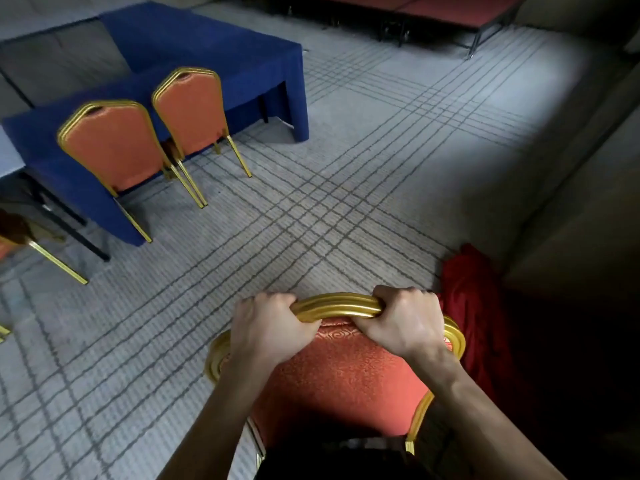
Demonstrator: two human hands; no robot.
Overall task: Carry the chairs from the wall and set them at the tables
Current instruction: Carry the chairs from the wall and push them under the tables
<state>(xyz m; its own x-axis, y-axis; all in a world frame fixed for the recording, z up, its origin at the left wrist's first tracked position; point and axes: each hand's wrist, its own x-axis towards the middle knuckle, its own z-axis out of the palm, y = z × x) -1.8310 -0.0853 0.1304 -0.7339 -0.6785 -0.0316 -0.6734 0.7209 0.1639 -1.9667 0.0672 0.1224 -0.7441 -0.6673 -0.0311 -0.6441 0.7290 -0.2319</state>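
A banquet chair (346, 375) with an orange-red padded back and a gold frame is right in front of me, at the bottom centre. My left hand (270, 327) grips the left part of its gold top rail, fingers curled over it. My right hand (405, 320) grips the right part of the same rail. Two matching chairs stand at the blue-clothed table (207, 46) at the upper left: the left chair (114, 147) and the right chair (190, 109), both with backs toward me.
Grey carpet with a dark line grid covers the floor between me and the table. A red cloth (474, 306) lies bunched at the right by a wall. Another chair's gold leg (59, 263) shows at the far left. A red-topped stage platform (450, 8) runs along the back.
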